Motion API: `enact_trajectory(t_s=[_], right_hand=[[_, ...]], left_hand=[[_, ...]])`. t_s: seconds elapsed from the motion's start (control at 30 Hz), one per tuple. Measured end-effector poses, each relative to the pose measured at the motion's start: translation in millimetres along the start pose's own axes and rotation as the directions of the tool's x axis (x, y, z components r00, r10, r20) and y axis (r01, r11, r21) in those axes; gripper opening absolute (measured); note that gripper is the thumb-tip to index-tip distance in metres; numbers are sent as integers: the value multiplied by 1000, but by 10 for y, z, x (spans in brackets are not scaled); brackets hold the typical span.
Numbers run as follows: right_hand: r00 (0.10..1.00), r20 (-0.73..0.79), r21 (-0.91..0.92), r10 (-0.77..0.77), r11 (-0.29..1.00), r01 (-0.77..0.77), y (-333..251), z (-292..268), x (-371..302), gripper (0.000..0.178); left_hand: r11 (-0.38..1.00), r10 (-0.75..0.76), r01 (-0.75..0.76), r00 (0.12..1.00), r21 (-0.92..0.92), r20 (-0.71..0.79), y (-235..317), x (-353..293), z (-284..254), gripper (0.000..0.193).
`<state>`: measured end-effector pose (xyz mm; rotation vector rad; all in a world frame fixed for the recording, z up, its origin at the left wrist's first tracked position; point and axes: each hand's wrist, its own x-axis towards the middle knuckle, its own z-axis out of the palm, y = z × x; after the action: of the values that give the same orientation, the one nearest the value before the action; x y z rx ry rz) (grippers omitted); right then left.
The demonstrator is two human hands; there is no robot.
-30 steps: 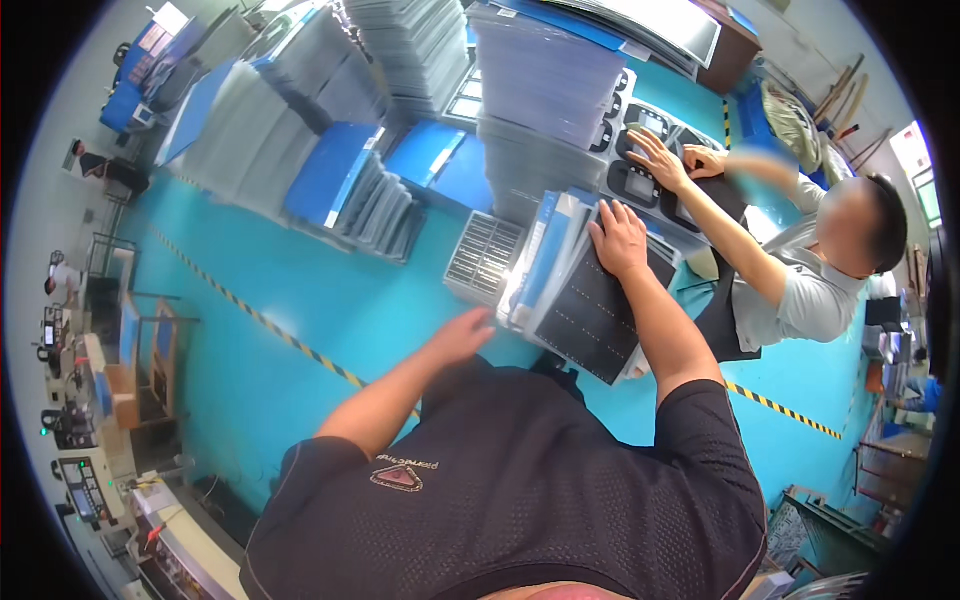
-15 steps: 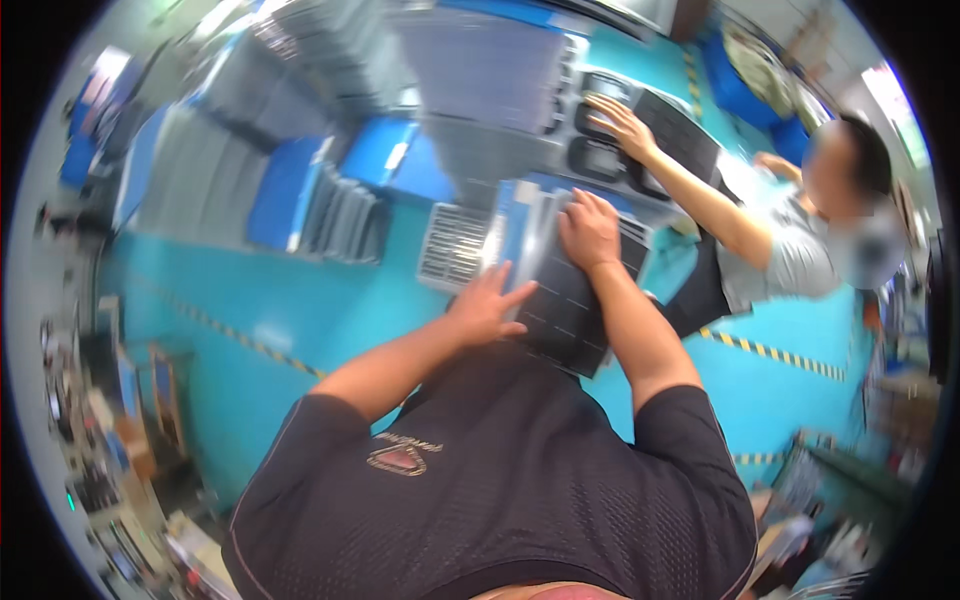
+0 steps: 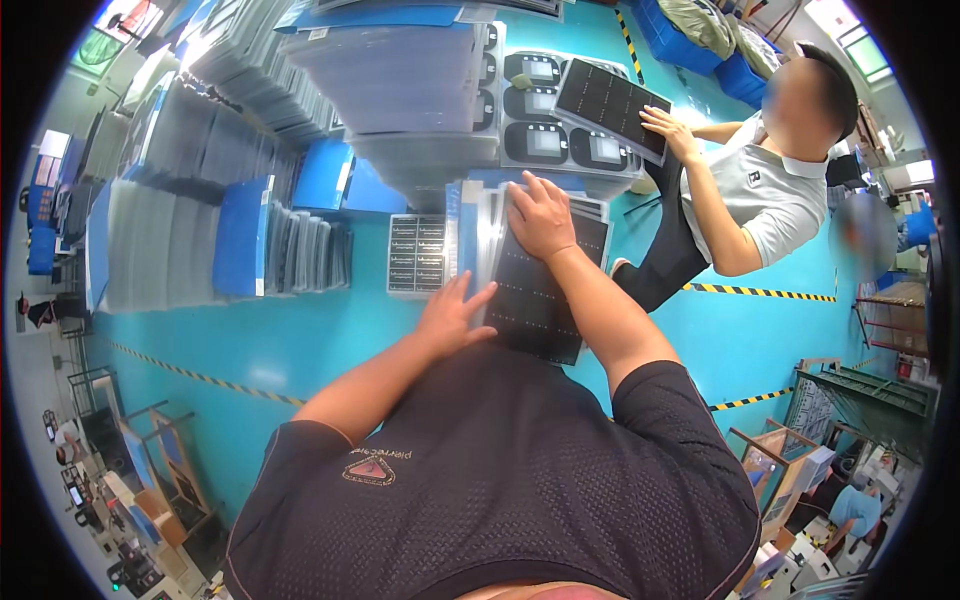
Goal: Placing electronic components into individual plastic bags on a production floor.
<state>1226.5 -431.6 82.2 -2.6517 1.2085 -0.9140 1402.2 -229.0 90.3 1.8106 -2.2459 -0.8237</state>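
Note:
A stack of black sheets with rows of small pale marks point(image 3: 535, 300) lies in front of my body, with clear film and a blue strip point(image 3: 467, 225) along its left side. Spread fingers of my left hand point(image 3: 450, 318) are at the stack's near left edge, its thumb pointing toward the black sheet. My right hand point(image 3: 543, 222) rests on the far part of the stack, fingers slightly apart and bent. Beyond, a co-worker's hand point(image 3: 672, 132) touches another black sheet point(image 3: 612, 105), which lies tilted over a stack of printed clear panels point(image 3: 535, 145).
A tall stack of clear sheets point(image 3: 400, 85) stands beyond my hands. Left of them is a tray of small dark labels point(image 3: 417, 255). Stacked sheets with blue boards point(image 3: 240, 235) fill the left. A co-worker point(image 3: 750, 190) stands at the right. Yellow-black tape point(image 3: 765, 292) marks the floor.
The co-worker's hand has drawn back from the printed panels onto the black sheet. My view has shifted and sharpened. Both my hands stay on or at the stack, nearly unchanged.

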Motion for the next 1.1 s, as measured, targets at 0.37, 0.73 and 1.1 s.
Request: enact_trajectory(t_s=[0.37,0.73,1.1], right_hand=[[1000,-22,-47,-6,999,5,1,-15,59,24],[1000,7,-69,-29,997,29,4,-17,5,26],[998,0,-66,-64,996,64,-10,-59,-2,20]], left_hand=[[1000,-2,2,1000,6,12,-16,44,8,80],[999,-40,41,997,-12,59,11,16,25,83],[994,-46,58,991,-89,128,65,-14,-56,82]])
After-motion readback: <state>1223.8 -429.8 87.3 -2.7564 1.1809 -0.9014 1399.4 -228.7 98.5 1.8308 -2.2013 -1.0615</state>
